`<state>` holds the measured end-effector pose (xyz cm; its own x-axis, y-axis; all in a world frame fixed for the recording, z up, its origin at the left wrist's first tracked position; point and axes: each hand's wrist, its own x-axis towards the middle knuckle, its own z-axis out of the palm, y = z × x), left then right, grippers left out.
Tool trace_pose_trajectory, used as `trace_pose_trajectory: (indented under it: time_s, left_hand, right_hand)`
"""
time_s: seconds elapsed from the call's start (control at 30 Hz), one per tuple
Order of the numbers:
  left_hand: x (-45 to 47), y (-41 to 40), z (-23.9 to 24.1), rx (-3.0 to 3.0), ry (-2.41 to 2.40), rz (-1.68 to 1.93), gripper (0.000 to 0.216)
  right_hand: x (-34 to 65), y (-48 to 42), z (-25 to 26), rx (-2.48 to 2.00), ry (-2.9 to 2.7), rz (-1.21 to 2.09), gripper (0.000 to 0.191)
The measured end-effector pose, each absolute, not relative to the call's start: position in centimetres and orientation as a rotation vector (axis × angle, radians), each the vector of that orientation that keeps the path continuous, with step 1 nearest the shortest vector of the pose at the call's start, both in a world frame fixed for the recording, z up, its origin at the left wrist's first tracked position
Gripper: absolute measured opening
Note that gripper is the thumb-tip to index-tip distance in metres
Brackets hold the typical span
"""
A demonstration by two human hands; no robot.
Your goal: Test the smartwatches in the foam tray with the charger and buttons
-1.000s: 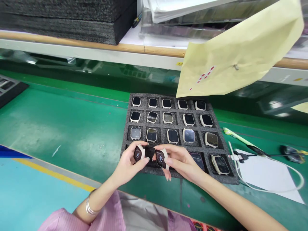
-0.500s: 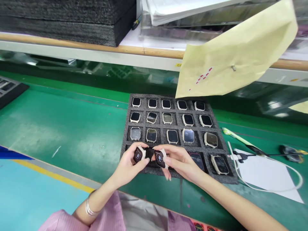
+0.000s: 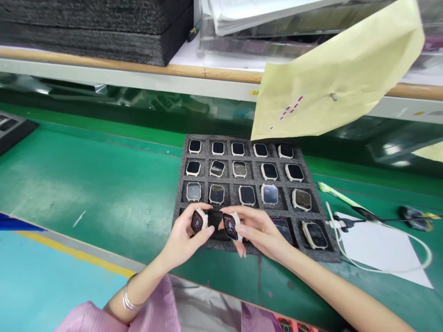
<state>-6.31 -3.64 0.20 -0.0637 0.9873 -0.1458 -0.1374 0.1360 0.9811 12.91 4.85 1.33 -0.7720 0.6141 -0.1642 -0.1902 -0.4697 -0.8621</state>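
Observation:
My left hand (image 3: pixel 185 237) is closed on a smartwatch (image 3: pixel 198 222) with a pale case and a dark screen, pinched between thumb and fingers. In my right hand (image 3: pixel 259 230) is a second smartwatch (image 3: pixel 230 226), tilted, its screen lit with small marks. Both are strapless and held above the front row of a dark grey foam tray (image 3: pixel 226 183). Watches like them lie in the tray's square pockets, among them one smartwatch (image 3: pixel 314 235) at the front right corner. My hands cover part of the front row.
A yellow paper sheet (image 3: pixel 332 87) hangs from the shelf edge (image 3: pixel 138 80) over the tray's back. To the right lie a white cable (image 3: pixel 380 269), a white sheet (image 3: pixel 384 246) and a green pen-like tool (image 3: pixel 337 193). Black foam blocks (image 3: pixel 83 41) sit on the shelf.
The watch in my left hand has turned slightly, showing its screen at a steeper angle. My right hand stays nearly still. The whole view has shifted a little.

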Motion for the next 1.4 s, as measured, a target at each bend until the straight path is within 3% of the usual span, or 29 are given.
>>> trace_pose_trajectory:
  time_s: [0.5,0.73,1.4]
  left_hand:
    - [-6.2,-3.7,0.3,0.938,1.28,1.166,0.03]
    - [-6.8,-3.5,0.6,0.771,1.021,1.229,0.055]
    - [-7.2,-4.3,0.7,0.667,0.96,1.193,0.04]
  right_hand:
    - [12.9,4.7,0.9,-0.625,-1.273,2.263,0.04]
    - [12.8,4.8,1.4,-0.663,-1.228,2.258,0.043]
    - [13.2,4.1,1.2,-0.745,-1.316,2.173,0.047]
